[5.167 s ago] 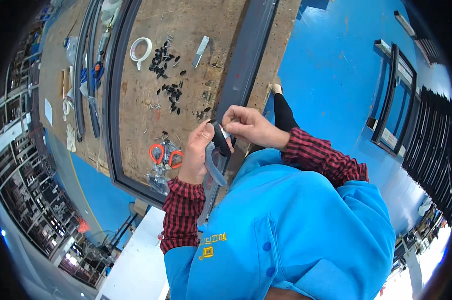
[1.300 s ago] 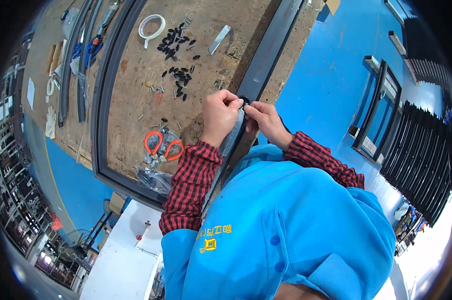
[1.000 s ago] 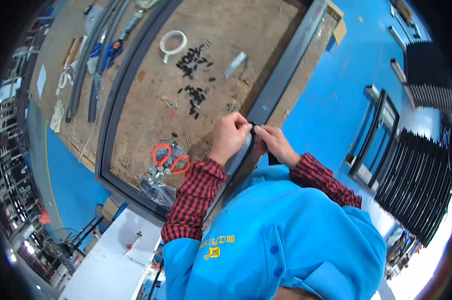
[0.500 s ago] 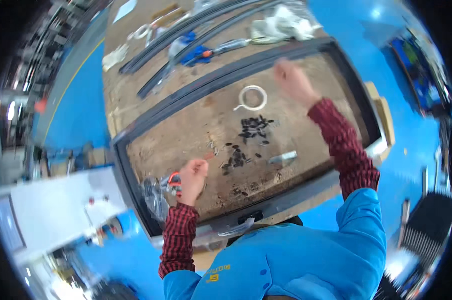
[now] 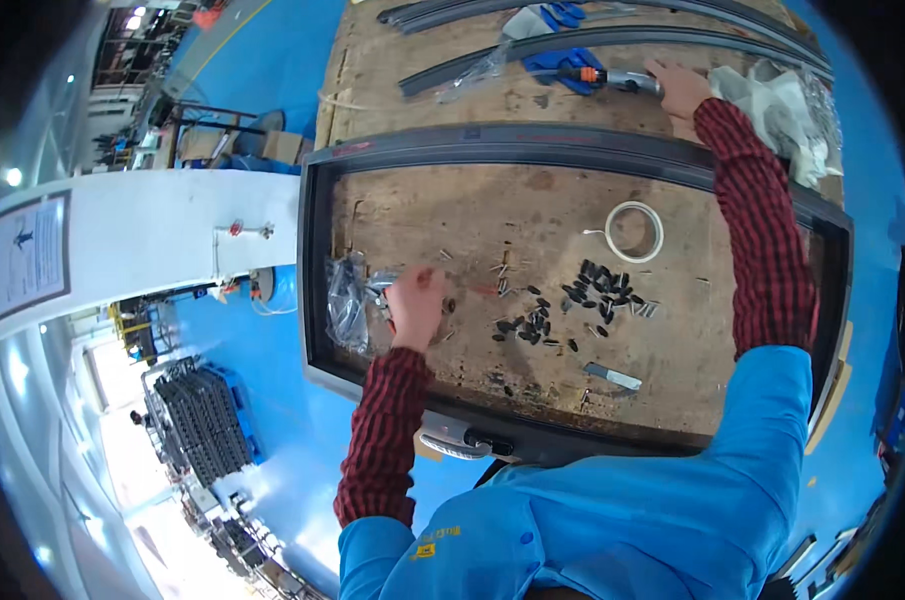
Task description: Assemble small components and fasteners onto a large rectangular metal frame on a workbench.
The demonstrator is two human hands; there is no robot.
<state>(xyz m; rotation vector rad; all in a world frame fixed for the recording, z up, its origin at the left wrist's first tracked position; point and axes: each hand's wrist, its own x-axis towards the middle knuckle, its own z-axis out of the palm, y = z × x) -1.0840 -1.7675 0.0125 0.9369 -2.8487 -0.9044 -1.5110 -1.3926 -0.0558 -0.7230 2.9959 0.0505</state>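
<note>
My right hand (image 5: pixel 684 90) is stretched to the far side of the table, its fingers and thumb around the rear end of a grey hand-held power driver (image 5: pixel 624 80) with an orange collar. The driver lies by blue-and-white gloves (image 5: pixel 562 62). My left hand (image 5: pixel 418 305) hovers inside the left part of a dark rectangular frame (image 5: pixel 492 145), its fingers curled. What they hold, if anything, is hidden. Partly behind that hand are pliers (image 5: pixel 380 284), mostly covered. Small black oval pieces (image 5: pixel 602 290) lie in loose heaps between my hands, with small metal pins near them.
A white tape roll (image 5: pixel 658 235) and a flat grey-and-white piece (image 5: pixel 612 377) lie inside the frame. Clear plastic bags (image 5: pixel 347 305) sit at its left end. Beyond it are long dark profiles (image 5: pixel 612 38) and whitish gloves (image 5: pixel 777 115) with crumpled plastic.
My right hand has moved away from me, past the frame's far rail to the driver. The whole view has turned. My left hand remains near the pliers with curled fingers.
</note>
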